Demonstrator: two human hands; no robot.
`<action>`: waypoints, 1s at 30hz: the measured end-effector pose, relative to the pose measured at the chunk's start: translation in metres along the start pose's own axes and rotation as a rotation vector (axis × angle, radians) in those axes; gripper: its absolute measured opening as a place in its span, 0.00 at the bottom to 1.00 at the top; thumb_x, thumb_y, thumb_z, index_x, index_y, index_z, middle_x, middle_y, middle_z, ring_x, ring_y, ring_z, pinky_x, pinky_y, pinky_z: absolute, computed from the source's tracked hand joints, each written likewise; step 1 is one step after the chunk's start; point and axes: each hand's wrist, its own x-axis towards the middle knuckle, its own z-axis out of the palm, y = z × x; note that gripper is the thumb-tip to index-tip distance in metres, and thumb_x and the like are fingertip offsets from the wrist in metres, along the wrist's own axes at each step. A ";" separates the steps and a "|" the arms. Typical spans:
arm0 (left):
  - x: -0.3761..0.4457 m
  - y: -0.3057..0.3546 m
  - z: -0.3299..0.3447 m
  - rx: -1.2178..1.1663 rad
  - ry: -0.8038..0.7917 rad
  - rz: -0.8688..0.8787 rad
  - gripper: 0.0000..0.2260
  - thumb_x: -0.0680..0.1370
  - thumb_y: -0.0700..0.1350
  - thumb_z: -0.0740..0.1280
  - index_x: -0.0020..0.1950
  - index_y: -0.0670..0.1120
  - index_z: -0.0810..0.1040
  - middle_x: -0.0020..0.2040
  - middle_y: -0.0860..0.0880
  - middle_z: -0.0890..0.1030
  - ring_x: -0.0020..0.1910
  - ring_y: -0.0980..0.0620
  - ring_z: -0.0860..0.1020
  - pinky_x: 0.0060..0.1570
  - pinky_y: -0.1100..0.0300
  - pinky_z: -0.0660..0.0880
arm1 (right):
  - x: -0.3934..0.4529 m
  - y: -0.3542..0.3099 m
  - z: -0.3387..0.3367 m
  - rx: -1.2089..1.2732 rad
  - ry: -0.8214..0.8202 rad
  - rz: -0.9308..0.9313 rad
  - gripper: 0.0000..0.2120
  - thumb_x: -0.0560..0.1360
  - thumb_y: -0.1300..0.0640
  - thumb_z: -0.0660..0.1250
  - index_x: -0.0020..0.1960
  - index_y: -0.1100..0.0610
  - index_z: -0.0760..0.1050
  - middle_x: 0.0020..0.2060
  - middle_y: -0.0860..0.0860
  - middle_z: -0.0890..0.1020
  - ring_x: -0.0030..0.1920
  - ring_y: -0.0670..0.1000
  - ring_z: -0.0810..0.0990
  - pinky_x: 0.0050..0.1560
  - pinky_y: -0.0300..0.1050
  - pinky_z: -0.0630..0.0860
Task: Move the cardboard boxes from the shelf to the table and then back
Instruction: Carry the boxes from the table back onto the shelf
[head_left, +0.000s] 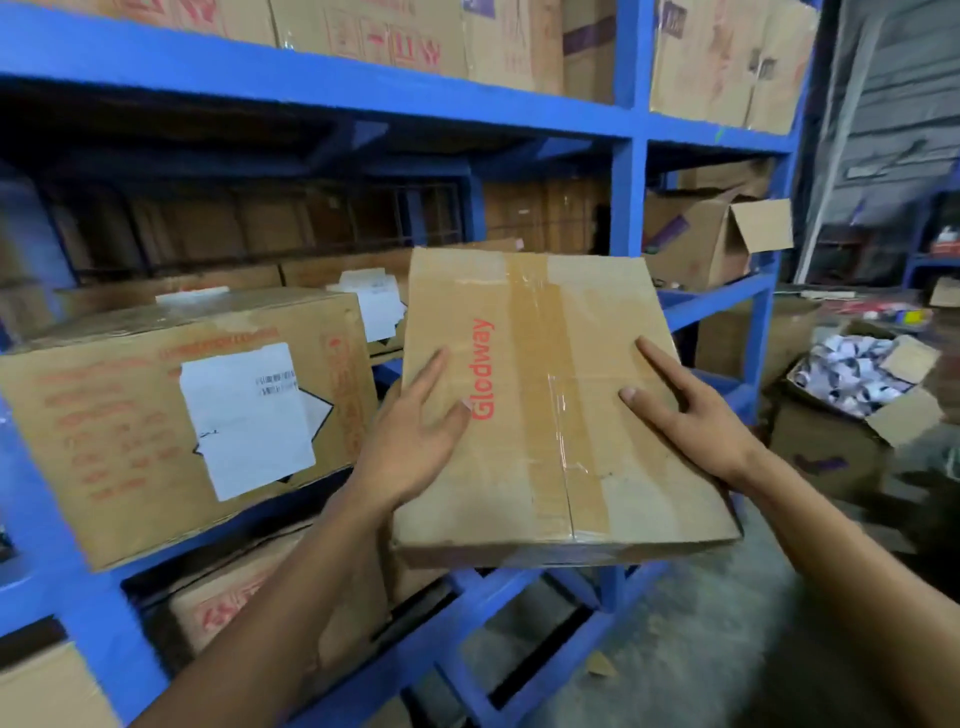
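Observation:
A taped cardboard box (550, 364) with red "Glodway" lettering sits tilted at the front edge of the blue shelf's (363, 93) middle level, its near end sticking out past the edge. My left hand (415, 436) clasps its left side, thumb lying on top. My right hand (691, 410) grips the right side with fingers spread over the top face. To the left on the same level rests a larger cardboard box (130, 415) with a white label and red print.
More cardboard boxes fill the top level (395, 36), the lower level (244, 608) and the right bay (711, 234). On the floor at right stands an open box of white items (857, 379). A blue upright post (628, 202) rises just behind the held box.

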 end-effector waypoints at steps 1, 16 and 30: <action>0.003 0.001 -0.002 0.007 0.015 -0.011 0.29 0.78 0.59 0.63 0.77 0.68 0.55 0.77 0.59 0.63 0.74 0.53 0.65 0.71 0.47 0.65 | 0.013 -0.001 0.001 0.013 -0.036 -0.005 0.32 0.74 0.39 0.69 0.75 0.33 0.61 0.67 0.38 0.70 0.60 0.40 0.75 0.52 0.34 0.72; 0.036 0.046 0.016 0.685 0.060 -0.016 0.30 0.76 0.72 0.50 0.77 0.67 0.50 0.81 0.51 0.41 0.79 0.41 0.40 0.75 0.39 0.41 | 0.185 -0.021 0.012 -0.106 -0.414 0.020 0.28 0.77 0.38 0.65 0.75 0.34 0.61 0.67 0.42 0.66 0.55 0.45 0.71 0.41 0.32 0.66; 0.085 0.083 0.027 1.147 0.181 -0.195 0.32 0.70 0.77 0.49 0.74 0.71 0.54 0.76 0.57 0.66 0.72 0.43 0.67 0.61 0.41 0.71 | 0.220 -0.027 -0.005 -0.244 -0.378 -0.336 0.20 0.75 0.31 0.61 0.60 0.39 0.80 0.62 0.43 0.80 0.61 0.50 0.76 0.57 0.47 0.71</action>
